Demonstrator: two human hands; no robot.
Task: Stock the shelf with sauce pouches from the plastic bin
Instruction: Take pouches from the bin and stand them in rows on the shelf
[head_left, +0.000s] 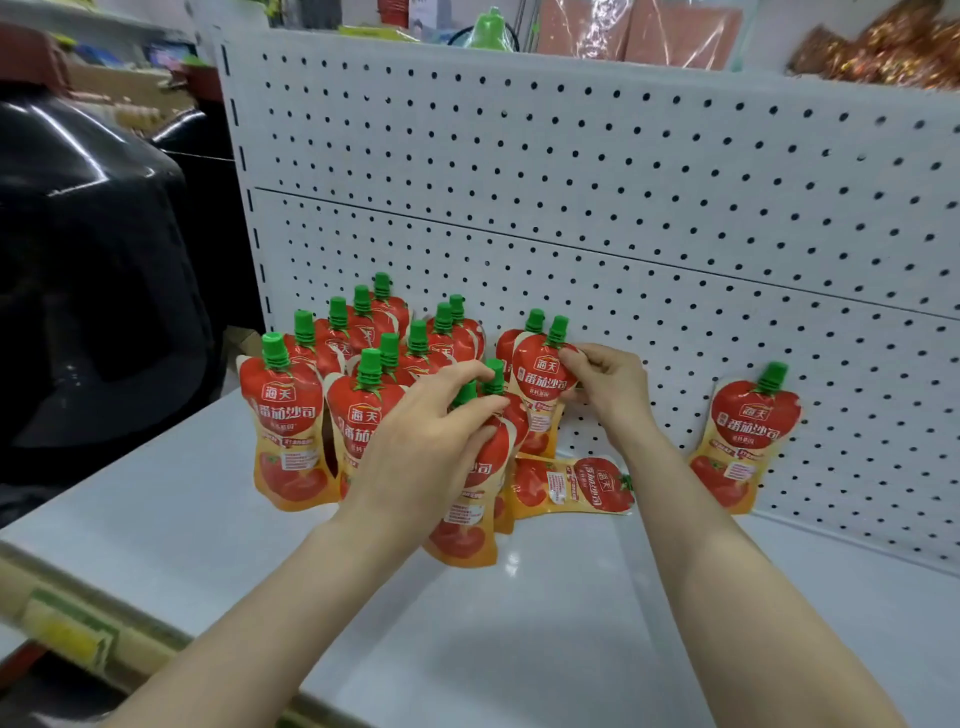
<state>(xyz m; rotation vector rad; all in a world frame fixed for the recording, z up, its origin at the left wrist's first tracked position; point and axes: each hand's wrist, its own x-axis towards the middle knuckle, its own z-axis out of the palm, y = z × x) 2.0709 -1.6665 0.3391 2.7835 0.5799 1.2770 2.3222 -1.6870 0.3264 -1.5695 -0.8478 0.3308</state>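
Hiding the upper face of the front pouch (465, 525) behind the left hand (426, 441). Showing only caps and shoulders of the rear pouches (363, 325), bodies masked by rows ahead. Blurring along the shelf's front strip (67, 618). Running off the right edge at the pegboard (779, 208).

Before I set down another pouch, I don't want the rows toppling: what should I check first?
1. Left hand grips the front pouch by its top: ok.
2. Right hand pinches the rear pouch at its upper edge: ok.
3. Every pouch upright: not ok. The flat pouch lies on its side between the hands.
4. Pouches kept in one group: not ok. The lone pouch leans on the pegboard, apart to the right.
5. Bare shelf in front for more rows: ok.
6. Bin within reach: cannot tell, it is not in view.
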